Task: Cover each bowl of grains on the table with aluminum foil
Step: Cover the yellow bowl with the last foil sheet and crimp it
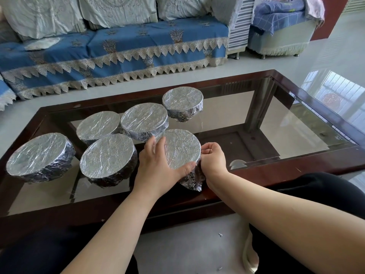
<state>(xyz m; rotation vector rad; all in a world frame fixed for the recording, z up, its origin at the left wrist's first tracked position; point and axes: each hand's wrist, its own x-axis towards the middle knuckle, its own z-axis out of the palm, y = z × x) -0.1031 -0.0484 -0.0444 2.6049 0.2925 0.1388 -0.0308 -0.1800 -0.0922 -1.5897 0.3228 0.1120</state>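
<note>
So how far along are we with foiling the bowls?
Nearly finished. Five round foil-wrapped bowls stand untouched on the dark-framed glass table. The sixth, nearest bowl is in hand: the left hand presses its side, the right hand pinches foil at the rim. No uncovered bowl is visible.

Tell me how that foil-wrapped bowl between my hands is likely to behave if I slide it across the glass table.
The foil-wrapped bowl would probably slide easily, since the glass tabletop looks smooth. The foil skirt hangs loose and crinkled below the rim, so it may snag or tear. It looks wide and low, so tipping seems unlikely. The left hand and right hand steady it.
</note>
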